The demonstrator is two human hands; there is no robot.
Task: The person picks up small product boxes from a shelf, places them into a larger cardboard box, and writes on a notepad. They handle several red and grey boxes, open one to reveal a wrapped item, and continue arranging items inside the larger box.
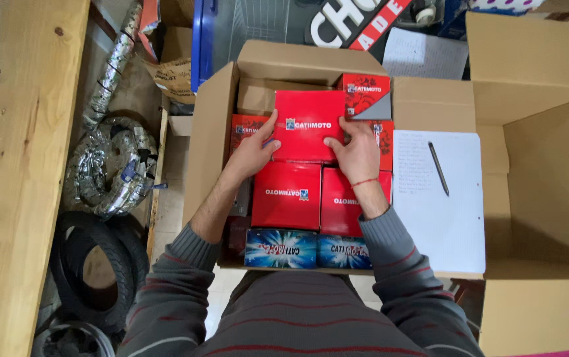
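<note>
An open cardboard carton [208, 139] holds several small red boxes. My left hand [253, 151] and my right hand [357, 151] grip the two sides of one red box [307, 124] at the top middle of the stack. Below it lie two more red boxes [286, 195] side by side, and two blue boxes [280, 248] stand along the carton's near edge. A red string circles my right wrist.
A white sheet of paper [440, 205] with a black pen [438, 168] rests on the carton's right flap. A larger open cardboard box [549, 172] stands at right. A silver flexible duct [109, 165], black tyres [96, 271] and a wooden board [20, 165] lie at left.
</note>
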